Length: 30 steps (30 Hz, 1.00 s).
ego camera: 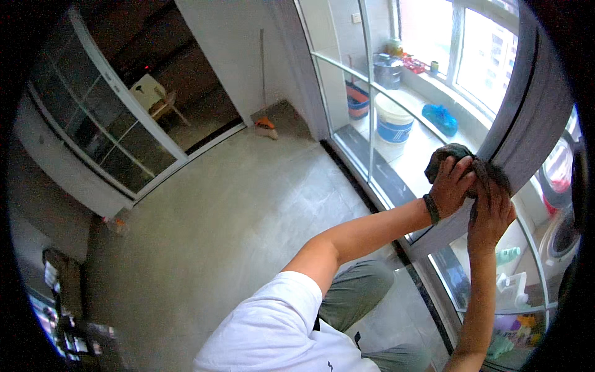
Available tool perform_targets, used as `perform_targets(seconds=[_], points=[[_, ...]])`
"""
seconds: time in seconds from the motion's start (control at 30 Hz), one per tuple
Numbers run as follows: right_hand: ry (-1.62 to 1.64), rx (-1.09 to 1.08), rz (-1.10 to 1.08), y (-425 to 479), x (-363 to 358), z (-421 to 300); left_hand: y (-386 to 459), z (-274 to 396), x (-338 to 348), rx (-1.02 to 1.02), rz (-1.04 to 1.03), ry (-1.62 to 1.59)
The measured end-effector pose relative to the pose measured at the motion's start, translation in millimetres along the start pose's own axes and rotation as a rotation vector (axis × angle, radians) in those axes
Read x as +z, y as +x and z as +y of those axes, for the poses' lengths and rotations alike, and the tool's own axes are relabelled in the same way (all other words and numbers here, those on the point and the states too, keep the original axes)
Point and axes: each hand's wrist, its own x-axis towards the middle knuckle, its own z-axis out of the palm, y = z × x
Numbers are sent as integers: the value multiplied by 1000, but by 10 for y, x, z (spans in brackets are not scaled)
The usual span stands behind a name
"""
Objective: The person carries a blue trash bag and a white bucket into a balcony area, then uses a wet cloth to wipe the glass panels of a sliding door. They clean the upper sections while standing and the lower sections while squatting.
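A dark, crumpled cloth (448,153) is pressed against the grey frame of a glass sliding door (516,139) at the right. My left hand (451,186), with a dark band on its wrist, lies on the cloth with bent fingers. Close beside it, my right hand (492,214) holds the same cloth from below, its fingers pointing up along the frame. The cloth covers part of the frame, and the fingertips are partly sunk in its folds.
Behind the glass stand a white and blue bucket (394,118), a blue plastic bag (439,120) and a metal pot (386,70). A broom (266,125) leans in the far corner. Another sliding door (153,172) and a chair (162,104) are at the left.
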Motion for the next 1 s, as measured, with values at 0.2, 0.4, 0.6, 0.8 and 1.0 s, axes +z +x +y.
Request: perform_targets(seconds=[0.2, 0.4, 0.6, 0.8, 1.0], points=[[59, 31, 35, 126, -110, 7, 128, 87, -13, -23, 15, 44], [151, 9, 76, 84, -74, 44, 58, 92, -13, -22, -33, 58], [227, 9, 137, 31, -37, 55, -34, 101, 27, -64, -79, 129], [286, -23, 160, -30, -24, 53, -131, 205, 68, -270, -42, 27], [237, -28, 168, 15, -45, 38, -98, 156, 1, -110, -91, 162]])
